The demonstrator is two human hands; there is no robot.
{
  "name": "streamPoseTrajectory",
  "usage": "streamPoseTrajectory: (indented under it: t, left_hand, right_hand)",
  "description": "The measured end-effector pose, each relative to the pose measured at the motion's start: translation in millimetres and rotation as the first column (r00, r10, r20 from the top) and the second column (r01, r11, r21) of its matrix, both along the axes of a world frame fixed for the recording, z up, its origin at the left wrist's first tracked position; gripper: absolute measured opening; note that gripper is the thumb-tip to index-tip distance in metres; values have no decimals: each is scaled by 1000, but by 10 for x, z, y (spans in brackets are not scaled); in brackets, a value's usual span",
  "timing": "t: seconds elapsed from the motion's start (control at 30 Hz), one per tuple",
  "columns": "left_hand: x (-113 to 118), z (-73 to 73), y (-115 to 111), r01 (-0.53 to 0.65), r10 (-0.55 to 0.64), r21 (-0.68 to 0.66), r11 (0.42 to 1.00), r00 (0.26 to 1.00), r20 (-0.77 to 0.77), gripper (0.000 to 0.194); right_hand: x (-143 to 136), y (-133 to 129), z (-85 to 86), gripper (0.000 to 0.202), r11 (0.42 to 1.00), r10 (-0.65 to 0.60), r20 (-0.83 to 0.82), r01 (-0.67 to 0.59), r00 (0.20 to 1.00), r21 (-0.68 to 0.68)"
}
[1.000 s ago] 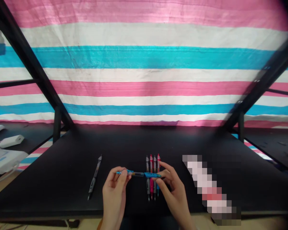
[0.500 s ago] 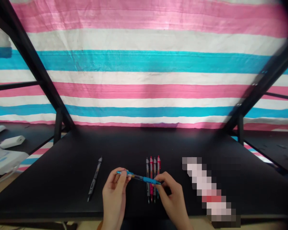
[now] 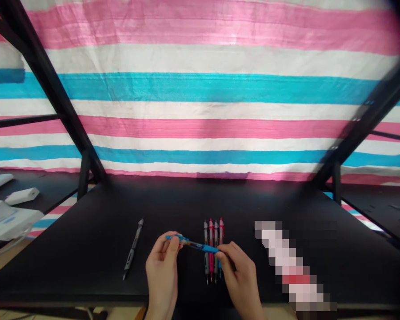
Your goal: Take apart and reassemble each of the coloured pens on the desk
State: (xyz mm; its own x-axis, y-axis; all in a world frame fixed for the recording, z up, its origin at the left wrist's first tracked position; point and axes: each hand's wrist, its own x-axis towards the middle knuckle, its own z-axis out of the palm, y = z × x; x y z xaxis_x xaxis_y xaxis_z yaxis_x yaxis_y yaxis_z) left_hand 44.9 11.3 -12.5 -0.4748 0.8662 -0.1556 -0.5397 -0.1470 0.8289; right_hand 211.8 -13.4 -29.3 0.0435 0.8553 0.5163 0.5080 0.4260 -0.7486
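Observation:
Between my two hands a blue pen (image 3: 196, 245) with a clear middle is held slantwise above the table. My left hand (image 3: 164, 262) pinches its left end between thumb and fingers. My right hand (image 3: 238, 271) grips the other end, its fingertips covering the tip. Beneath the pen lies a row of several pens side by side, among them a grey pen (image 3: 206, 262) and a pink-red pen (image 3: 211, 264). The rightmost of the row is partly hidden by my right hand. Apart from the row, a single grey-black pen (image 3: 133, 249) lies to the left of my left hand.
The black table (image 3: 173, 200) has dark metal frame bars (image 3: 66, 111) rising at both sides. Behind it hangs a striped sheet (image 3: 200, 89). A long blurred-out item (image 3: 288, 264) lies at the right. White boxes (image 3: 13, 220) stand on a surface at far left.
My right fingers have slid in over the pen's right tip, which showed before. The view has shifted slightly; the pens on the table lie as they did.

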Motion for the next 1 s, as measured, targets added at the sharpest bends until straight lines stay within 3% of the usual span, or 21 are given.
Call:
streamPoseTrajectory:
  t: [0.2,0.33,0.43,0.57,0.7,1.0]
  left_hand:
    - [125,112,52,16,-11,90,996,998,-60,38]
    - [237,176,44,85,-72,129,988,992,-101,39]
    - [259,219,34,104,-91,126,987,991,-102,45]
    - [148,322,55,92,-86,145,985,995,-51,52]
    - [-48,397,82,77,-65,168,983,995,-77,53]
    - [-259,361,131,176,-129,180,968,961,-246,36]
  right_hand:
    - [-6,20,-16,25,996,-66,-38,68,997,50]
    - [-13,4,-6,27,994,-110,-104,107,989,-32]
    - [-15,-8,15,30,996,-74,-122,66,990,-63]
    - [-11,-24,43,23,994,29,-172,-46,985,-98]
    - [2,-30,19,30,980,20,-268,-72,963,-185]
    - [19,-17,28,33,967,-8,-321,-74,947,-243]
